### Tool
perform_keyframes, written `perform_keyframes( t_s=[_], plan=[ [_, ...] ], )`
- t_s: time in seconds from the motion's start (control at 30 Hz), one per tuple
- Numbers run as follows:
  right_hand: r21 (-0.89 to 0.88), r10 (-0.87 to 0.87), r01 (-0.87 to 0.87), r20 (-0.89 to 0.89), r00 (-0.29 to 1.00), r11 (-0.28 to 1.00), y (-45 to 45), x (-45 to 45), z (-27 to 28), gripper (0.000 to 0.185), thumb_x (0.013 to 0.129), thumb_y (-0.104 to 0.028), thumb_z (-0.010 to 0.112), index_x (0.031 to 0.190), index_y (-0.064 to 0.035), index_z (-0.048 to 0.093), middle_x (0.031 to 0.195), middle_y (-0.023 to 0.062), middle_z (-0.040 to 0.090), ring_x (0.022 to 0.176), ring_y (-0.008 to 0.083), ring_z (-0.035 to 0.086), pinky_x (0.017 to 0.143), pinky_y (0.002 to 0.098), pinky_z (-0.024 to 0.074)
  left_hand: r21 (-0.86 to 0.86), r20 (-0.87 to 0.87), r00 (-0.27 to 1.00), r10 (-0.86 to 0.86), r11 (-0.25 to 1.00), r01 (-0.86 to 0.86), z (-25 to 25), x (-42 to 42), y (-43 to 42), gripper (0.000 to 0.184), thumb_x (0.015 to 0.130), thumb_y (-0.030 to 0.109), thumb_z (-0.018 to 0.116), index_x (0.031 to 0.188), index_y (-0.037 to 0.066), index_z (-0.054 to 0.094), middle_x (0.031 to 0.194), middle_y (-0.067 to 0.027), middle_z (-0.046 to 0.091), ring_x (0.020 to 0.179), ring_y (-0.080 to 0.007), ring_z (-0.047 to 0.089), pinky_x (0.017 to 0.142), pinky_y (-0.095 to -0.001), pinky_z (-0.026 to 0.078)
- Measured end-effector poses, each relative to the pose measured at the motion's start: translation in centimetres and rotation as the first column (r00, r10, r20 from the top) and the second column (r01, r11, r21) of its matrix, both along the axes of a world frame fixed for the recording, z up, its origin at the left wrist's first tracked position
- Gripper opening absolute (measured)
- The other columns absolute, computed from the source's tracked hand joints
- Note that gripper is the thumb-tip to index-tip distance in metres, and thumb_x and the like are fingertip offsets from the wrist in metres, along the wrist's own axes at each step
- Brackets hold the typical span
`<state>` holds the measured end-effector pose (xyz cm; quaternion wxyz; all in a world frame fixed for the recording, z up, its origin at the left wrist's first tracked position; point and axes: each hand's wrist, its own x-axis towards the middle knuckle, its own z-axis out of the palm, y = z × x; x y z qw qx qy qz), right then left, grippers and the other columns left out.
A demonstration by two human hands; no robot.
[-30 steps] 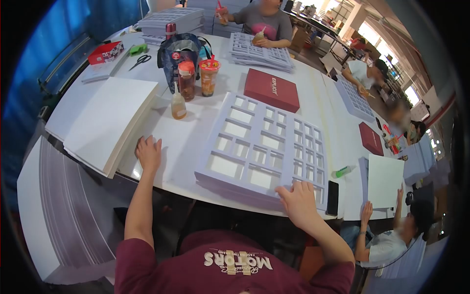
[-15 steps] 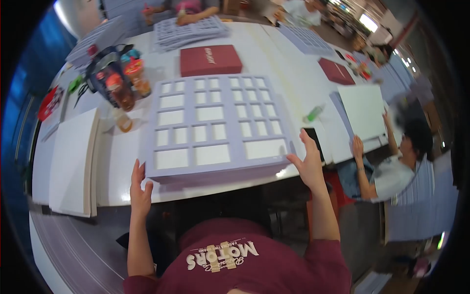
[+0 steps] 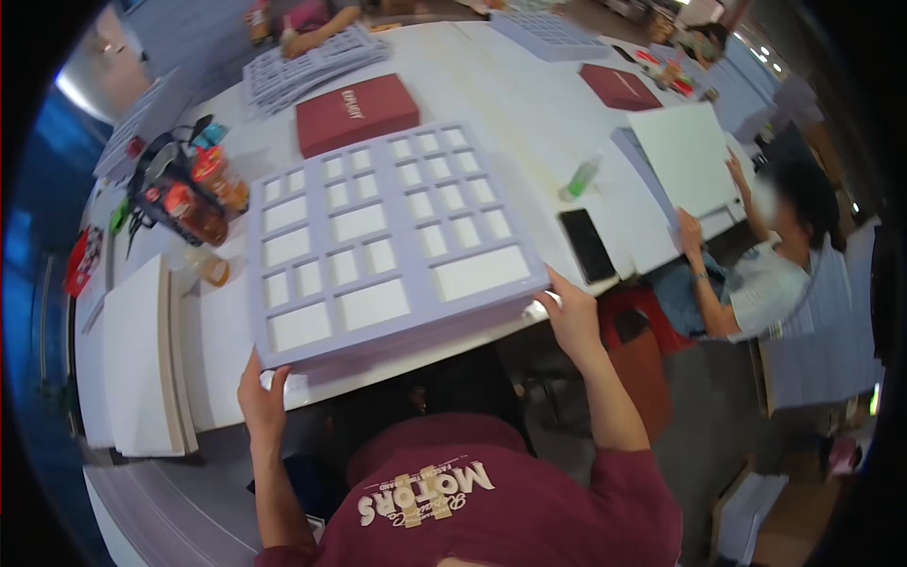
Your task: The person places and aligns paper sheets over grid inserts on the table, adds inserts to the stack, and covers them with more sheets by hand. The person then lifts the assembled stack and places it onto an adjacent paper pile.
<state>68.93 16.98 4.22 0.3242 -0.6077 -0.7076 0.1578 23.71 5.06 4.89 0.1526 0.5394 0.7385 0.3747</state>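
Observation:
In front of me lies a lavender partitioned tray [image 3: 396, 213] with rectangular openings that show white inside. Its thick front side suggests a stack, though the layers are hard to make out. My left hand [image 3: 262, 392] is at the tray's front left corner, fingers along the outer side and thumb at the front edge. At the front right corner, my right hand [image 3: 573, 314] has its fingers against the side and its thumb by the front edge. Both hands grip the tray from its two sides; the fingertips are partly hidden.
Behind the tray sits a dark red box [image 3: 357, 113]. Bottles [image 3: 196, 215] stand on the left near white boards [image 3: 142, 364]. A phone [image 3: 587, 246] and a green bottle [image 3: 579, 179] lie right. A co-worker [image 3: 770, 283] handles a white board [image 3: 682, 156].
My hands, apart and spread beside the tray before, have closed in on its front corners. My view has turned, so the tray appears tilted and further left.

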Motion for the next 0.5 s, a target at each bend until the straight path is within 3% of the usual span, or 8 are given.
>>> perform_keyframes(
  t_s=[0.03,0.07,0.2,0.23,0.4,0.5],
  plan=[
    [0.013,0.003,-0.003,-0.024,1.000,1.000,0.0,-0.2,0.3,0.045,0.084,-0.006,0.071,0.127,-0.0048,0.059,0.104,0.0192,0.069,0.096,0.0279,0.070,0.080,0.0342,0.0525,0.008,-0.014,1.000,-0.010,1.000,0.010,0.0,-0.1,0.0,0.051,0.081,0.007,0.075,0.129,-0.001,0.056,0.104,-0.0169,0.069,0.096,-0.0270,0.065,0.086,-0.0350,0.049],
    [0.077,0.009,-0.004,-0.059,0.998,0.997,0.3,0.1,-1.0,0.047,0.082,-0.013,0.074,0.127,-0.0114,0.061,0.093,0.0165,0.070,0.081,0.0339,0.065,0.072,0.0404,0.0502,0.018,-0.031,0.999,-0.006,1.000,0.007,0.0,0.0,0.1,0.049,0.080,0.008,0.076,0.126,-0.001,0.058,0.103,-0.0169,0.069,0.094,-0.0281,0.066,0.085,-0.0358,0.050],
    [0.039,-0.020,0.027,-0.175,0.984,0.999,0.4,0.0,-1.0,0.036,0.082,-0.007,0.073,0.117,-0.0024,0.066,0.100,0.0180,0.071,0.091,0.0273,0.069,0.081,0.0353,0.0519,0.036,-0.055,0.998,0.031,0.999,-0.029,0.1,-0.5,0.1,0.043,0.077,0.017,0.080,0.113,0.001,0.064,0.098,-0.0166,0.069,0.089,-0.0337,0.065,0.080,-0.0389,0.051],
    [0.056,-0.009,0.016,-0.131,0.991,0.998,0.6,0.6,-1.6,0.035,0.082,-0.007,0.073,0.116,-0.0006,0.066,0.100,0.0178,0.071,0.090,0.0272,0.069,0.082,0.0351,0.0518,0.031,-0.045,0.999,0.022,0.999,-0.021,0.3,-0.6,0.1,0.043,0.076,0.020,0.081,0.111,0.001,0.064,0.098,-0.0165,0.069,0.089,-0.0346,0.065,0.079,-0.0391,0.051],
    [0.058,0.009,0.000,-0.156,0.988,0.998,1.4,2.4,-3.1,0.033,0.079,0.002,0.071,0.111,0.0004,0.067,0.098,0.0156,0.070,0.088,0.0256,0.067,0.081,0.0338,0.0507,-0.150,-0.026,0.998,0.055,0.987,-0.058,1.5,-0.6,0.1,0.054,0.076,0.033,0.081,0.116,0.001,0.062,0.102,-0.0174,0.068,0.094,-0.0369,0.064,0.080,-0.0396,0.051],
    [0.077,-0.005,0.009,-0.054,0.999,0.997,1.3,2.1,-2.5,0.039,0.075,0.004,0.072,0.113,-0.0006,0.068,0.098,0.0149,0.069,0.085,0.0230,0.066,0.078,0.0337,0.0512,-0.018,-0.155,0.985,-0.074,0.997,0.072,1.8,-1.9,-0.9,0.060,0.078,0.039,0.078,0.122,0.002,0.060,0.111,-0.0174,0.066,0.102,-0.0361,0.062,0.087,-0.0412,0.049]
  ],
)
